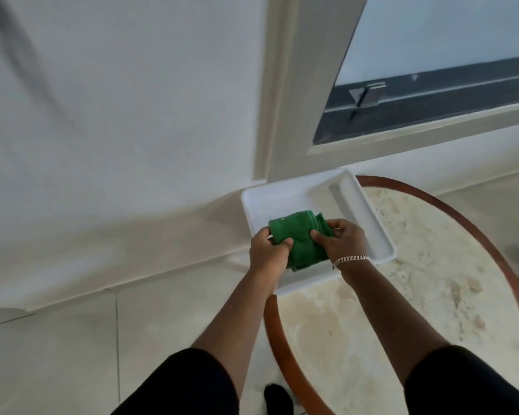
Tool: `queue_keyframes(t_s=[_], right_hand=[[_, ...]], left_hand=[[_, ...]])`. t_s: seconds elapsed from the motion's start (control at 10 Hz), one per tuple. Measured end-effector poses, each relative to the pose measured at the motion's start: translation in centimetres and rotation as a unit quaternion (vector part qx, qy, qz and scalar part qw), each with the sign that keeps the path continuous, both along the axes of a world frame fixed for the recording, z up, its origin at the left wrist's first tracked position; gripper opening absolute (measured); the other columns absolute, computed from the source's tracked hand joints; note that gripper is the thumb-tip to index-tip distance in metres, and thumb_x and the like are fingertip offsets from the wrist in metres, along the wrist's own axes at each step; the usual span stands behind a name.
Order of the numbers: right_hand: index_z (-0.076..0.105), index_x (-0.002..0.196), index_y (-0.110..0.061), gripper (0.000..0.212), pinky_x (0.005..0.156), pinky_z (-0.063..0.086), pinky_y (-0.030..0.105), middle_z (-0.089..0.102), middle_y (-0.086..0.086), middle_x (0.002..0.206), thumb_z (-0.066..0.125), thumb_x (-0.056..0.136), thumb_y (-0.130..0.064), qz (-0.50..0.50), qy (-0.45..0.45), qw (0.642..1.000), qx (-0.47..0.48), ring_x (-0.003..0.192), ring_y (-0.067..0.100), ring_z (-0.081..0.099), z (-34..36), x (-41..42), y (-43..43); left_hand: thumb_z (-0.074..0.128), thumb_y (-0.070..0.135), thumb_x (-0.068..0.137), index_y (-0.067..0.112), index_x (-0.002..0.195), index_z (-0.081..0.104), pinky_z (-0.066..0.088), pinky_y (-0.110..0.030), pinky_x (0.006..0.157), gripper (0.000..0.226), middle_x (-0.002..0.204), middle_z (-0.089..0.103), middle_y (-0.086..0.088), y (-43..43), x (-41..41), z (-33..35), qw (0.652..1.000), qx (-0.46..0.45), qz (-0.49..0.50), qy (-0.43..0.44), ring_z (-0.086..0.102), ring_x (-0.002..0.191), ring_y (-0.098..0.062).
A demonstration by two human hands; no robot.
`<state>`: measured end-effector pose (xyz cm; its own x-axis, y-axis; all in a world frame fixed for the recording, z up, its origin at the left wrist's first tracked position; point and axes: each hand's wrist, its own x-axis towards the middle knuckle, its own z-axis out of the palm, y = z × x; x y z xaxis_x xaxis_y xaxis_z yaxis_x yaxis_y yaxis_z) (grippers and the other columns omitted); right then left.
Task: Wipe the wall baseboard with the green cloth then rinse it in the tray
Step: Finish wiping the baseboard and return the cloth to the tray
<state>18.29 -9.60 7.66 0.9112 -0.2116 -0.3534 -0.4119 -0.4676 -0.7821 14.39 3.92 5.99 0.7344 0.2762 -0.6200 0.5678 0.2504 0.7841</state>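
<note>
Green cloth (pixel 300 238) hangs bunched over the white tray (pixel 360 211), pinched between your left hand (pixel 268 250) and right hand (pixel 343 239). Your tray overhangs the round table (pixel 417 265), close against the wall's baseboard (pixel 132 256), below the window (pixel 432 94).

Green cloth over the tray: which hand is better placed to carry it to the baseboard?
Left, probably. The left hand already grips the green cloth and is on the baseboard side; the right hand holds the far side.
</note>
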Motion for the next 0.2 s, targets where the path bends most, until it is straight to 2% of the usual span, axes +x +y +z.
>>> queue_keyframes(t_s=[0.1, 0.2], right_hand=[[0.069, 0.097, -0.012, 0.024, 0.067, 0.056, 0.031, 0.067, 0.002, 0.082, 0.075, 0.074, -0.018, 0.002, -0.008, 0.998, -0.065, 0.077, 0.022, 0.065, -2.8, 2.5, -0.9], [0.069, 0.105, -0.013, 0.031, 0.086, 0.055, 0.037, 0.075, 0.009, 0.098, 0.069, 0.074, -0.013, 0.026, 0.0, 0.994, -0.106, 0.094, 0.029, 0.067, -4.0, 2.5, -0.6]], left_hand=[[0.063, 0.005, 0.087, 0.017, 0.13, 0.051, 0.057, -0.036, 0.089, 0.046, 0.125, 0.064, -0.007, -1.9, 1.7, -1.8, 0.996, 0.053, -0.07, 0.019, 0.062, 0.107, -0.022], [0.062, 0.011, 0.09, 0.018, 0.144, 0.037, 0.046, -0.027, 0.082, 0.06, 0.138, 0.054, -0.005, -1.1, 1.5, -0.1, 0.989, 0.096, -0.108, 0.025, 0.054, 0.109, -0.017]])
